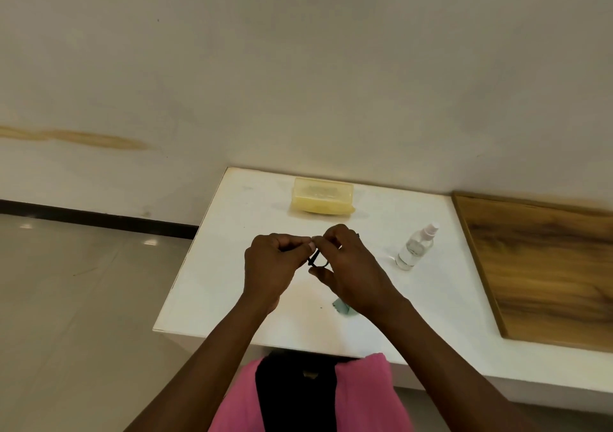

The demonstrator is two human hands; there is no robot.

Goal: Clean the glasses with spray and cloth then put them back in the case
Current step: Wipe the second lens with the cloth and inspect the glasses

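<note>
Both forearms reach forward from the near edge and converge mid-scene. The left hand, knuckles up, has its fingers curled and its fingertips pinched together. The right hand meets it fingertip to fingertip, fingers curled over, thumb extended below, the two hands touching at their tips.

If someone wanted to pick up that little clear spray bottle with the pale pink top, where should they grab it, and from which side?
Probably around the middle of the small clear spray bottle, on its round straight body below the pale pink nozzle. It stands upright on the white table. Coming from the near right looks easiest: that side is bare, while the right hand and left hand, holding the dark-framed glasses, sit to its left.
</note>
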